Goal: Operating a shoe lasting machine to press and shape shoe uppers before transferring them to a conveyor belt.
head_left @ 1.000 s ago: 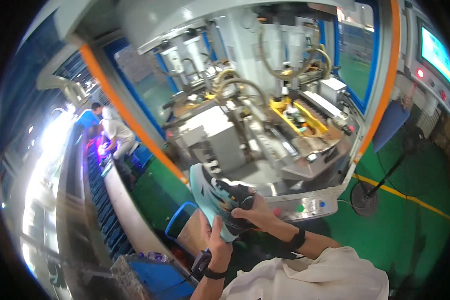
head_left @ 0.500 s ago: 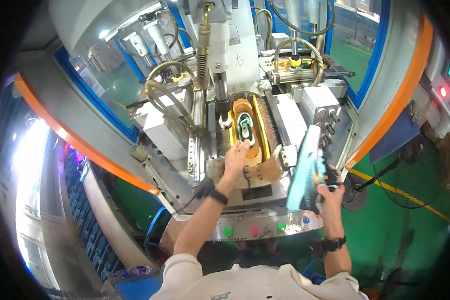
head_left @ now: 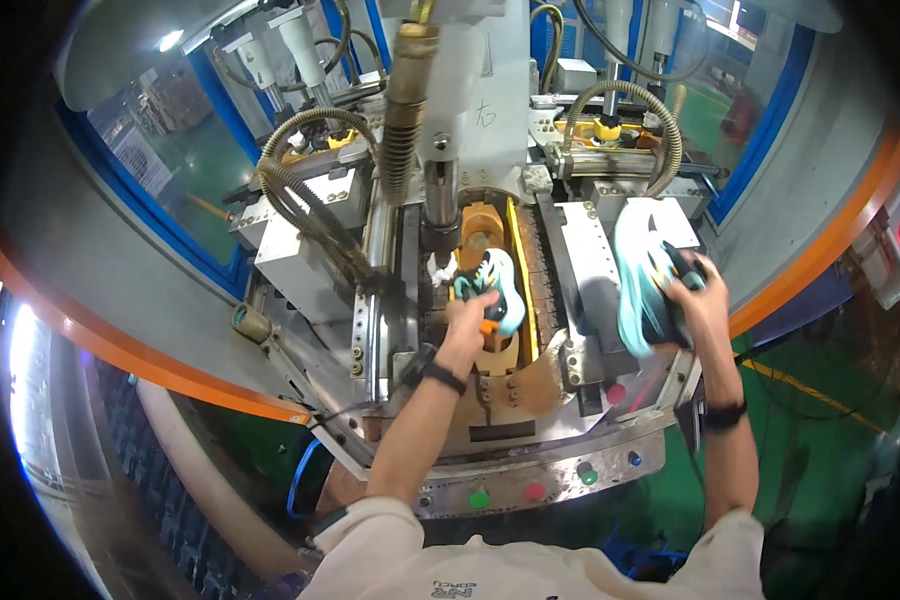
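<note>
My left hand [head_left: 464,328] is closed on a mint-green and black shoe [head_left: 507,292], just over the orange-tan mold [head_left: 484,222] in the middle of the machine. That shoe is tilted, with its pale mint sole turned to the right. Out to the right, my right hand [head_left: 708,300] grips a second shoe [head_left: 638,280] by its dark upper, fingers wrapped round it. Its mint sole faces left and is smeared by motion. Where the left fingers meet their shoe is partly hidden.
A metal piston [head_left: 440,185] and a spring-wrapped hose [head_left: 407,110] hang over the mold. White blocks [head_left: 315,240] and hoses flank it. A control strip with coloured buttons [head_left: 480,499] runs along the front. Orange-edged guards [head_left: 160,375] curve at both sides.
The shoe in the mold has come up and tilted in my left hand. My right hand has carried the other shoe up and to the right. The view has shifted slightly.
</note>
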Demonstrator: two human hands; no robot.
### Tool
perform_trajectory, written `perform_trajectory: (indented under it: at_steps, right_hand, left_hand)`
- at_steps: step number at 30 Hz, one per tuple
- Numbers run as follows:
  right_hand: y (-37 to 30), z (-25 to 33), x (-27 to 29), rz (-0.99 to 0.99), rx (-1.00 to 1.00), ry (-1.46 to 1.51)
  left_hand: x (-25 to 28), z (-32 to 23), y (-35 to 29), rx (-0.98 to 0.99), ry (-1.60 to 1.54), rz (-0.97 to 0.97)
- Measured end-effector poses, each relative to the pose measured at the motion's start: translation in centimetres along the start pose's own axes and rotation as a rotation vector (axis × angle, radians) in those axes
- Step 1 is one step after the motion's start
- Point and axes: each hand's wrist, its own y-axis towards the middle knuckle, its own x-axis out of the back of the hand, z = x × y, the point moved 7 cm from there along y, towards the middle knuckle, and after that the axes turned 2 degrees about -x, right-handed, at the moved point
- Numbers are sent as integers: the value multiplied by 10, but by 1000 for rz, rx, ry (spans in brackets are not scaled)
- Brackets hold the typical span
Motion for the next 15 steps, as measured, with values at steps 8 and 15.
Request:
perform_trajectory:
  at_steps: [8,15]
  right_hand:
    - [52,37,-267,550,-179,-550]
    - [16,-15,-368,273,28,-666]
  left_hand:
    - [93,-47,-282,127,-86,114]
    - [220,-51,-427,-124,-239,-445]
